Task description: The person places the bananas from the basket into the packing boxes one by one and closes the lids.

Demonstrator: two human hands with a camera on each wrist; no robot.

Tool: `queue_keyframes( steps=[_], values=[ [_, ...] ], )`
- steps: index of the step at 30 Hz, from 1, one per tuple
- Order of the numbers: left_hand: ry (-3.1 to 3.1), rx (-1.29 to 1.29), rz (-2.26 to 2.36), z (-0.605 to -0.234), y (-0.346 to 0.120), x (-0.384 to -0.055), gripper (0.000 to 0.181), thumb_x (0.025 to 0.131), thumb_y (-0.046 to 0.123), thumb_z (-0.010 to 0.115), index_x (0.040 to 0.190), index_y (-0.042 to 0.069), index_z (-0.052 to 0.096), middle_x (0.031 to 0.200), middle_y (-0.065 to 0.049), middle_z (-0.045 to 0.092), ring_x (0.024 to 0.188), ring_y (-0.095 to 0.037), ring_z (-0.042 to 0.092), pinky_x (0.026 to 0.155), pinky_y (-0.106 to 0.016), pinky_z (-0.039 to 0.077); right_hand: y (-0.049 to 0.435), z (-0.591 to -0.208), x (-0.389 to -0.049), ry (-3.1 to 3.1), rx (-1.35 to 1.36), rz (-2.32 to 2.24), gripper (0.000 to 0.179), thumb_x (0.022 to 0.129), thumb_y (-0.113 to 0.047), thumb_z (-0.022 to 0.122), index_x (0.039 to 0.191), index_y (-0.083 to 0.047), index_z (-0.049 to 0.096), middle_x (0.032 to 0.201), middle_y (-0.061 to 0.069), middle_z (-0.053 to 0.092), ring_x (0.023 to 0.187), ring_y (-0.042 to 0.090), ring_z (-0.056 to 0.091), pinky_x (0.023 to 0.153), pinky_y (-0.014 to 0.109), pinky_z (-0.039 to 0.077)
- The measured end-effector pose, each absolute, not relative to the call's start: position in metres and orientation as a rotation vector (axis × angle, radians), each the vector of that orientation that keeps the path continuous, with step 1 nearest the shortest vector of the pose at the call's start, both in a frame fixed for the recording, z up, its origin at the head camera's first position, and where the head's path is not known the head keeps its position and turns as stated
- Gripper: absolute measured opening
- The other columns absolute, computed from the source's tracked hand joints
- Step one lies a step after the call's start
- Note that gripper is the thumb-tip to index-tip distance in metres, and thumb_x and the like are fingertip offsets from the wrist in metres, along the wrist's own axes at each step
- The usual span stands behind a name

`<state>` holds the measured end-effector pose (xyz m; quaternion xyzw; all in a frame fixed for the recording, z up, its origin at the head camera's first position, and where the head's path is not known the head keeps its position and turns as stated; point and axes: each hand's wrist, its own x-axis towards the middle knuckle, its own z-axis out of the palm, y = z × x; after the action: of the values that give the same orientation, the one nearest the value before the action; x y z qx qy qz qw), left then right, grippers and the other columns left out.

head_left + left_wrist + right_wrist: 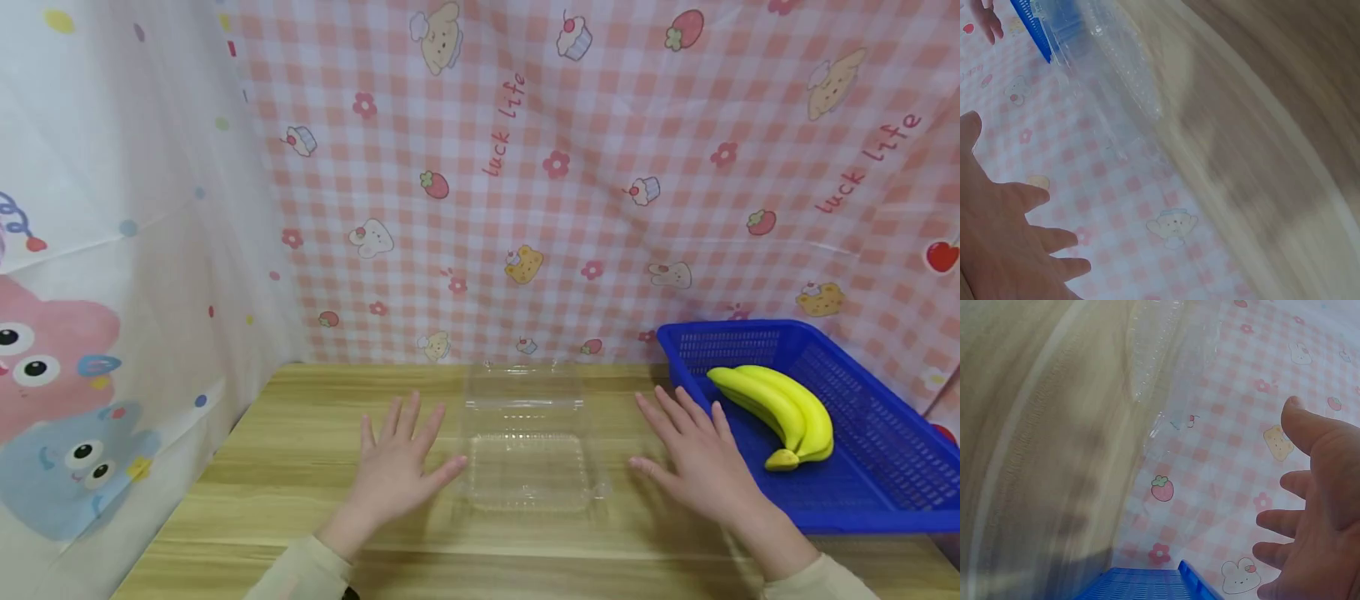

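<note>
A clear plastic clamshell box (pixel 528 471) stands on the wooden table with its lid (pixel 523 385) raised at the back. To the left of the box is my left hand (pixel 397 467), fingers spread and holding nothing. My right hand (pixel 697 458) hovers on the other side, also with spread fingers and nothing in it, close to the blue basket (pixel 862 521). Inside that basket lies a bunch of yellow bananas (pixel 806 417). Both wrist views show the hands with fingers apart, the left hand (pixel 1010 231) and the right hand (pixel 1322 506) each away from the box.
A pink checked cloth (pixel 525 208) hangs behind the table (pixel 300 467), and a white curtain with cartoon figures (pixel 172 250) hangs on the left. The basket fills the table's right side, reaching to the back cloth.
</note>
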<state>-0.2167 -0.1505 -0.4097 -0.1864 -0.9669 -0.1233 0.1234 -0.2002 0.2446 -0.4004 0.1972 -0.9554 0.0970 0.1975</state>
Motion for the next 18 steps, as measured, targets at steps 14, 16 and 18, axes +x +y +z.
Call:
queue_keyframes(
  steps=[14,16,18],
  values=[
    [-2.584,-0.556,-0.449,-0.413,-0.137,-0.214,0.077,0.091,0.061,0.056,0.146,0.008,0.048,0.145,-0.023,0.045,0.132,-0.046,0.041,0.107,-0.074,0.025,0.257,-0.403,-0.199,-2.437,0.555,0.335,0.078,0.075,-0.032,0.084,0.142,-0.009,0.052,0.138,0.021,0.052,0.129,0.046,0.042,0.114,0.067,0.019],
    [-2.555,-0.561,-0.494,-0.414,-0.136,-0.215,0.076,0.091,0.059,0.058,0.145,0.005,0.048,0.143,-0.024,0.047,0.13,-0.046,0.043,0.107,-0.073,0.027,0.26,-0.402,-0.199,-2.407,0.558,0.347,0.077,0.074,-0.031,0.085,0.142,-0.01,0.053,0.136,0.021,0.054,0.128,0.046,0.043,0.114,0.066,0.02],
    [-2.534,-0.56,-0.546,-0.414,-0.134,-0.215,0.076,0.09,0.056,0.06,0.144,0.003,0.049,0.141,-0.025,0.049,0.128,-0.047,0.045,0.107,-0.071,0.029,0.264,-0.4,-0.199,-2.384,0.559,0.358,0.075,0.076,-0.033,0.083,0.141,-0.011,0.054,0.135,0.02,0.055,0.127,0.046,0.044,0.115,0.064,0.02]
  ],
)
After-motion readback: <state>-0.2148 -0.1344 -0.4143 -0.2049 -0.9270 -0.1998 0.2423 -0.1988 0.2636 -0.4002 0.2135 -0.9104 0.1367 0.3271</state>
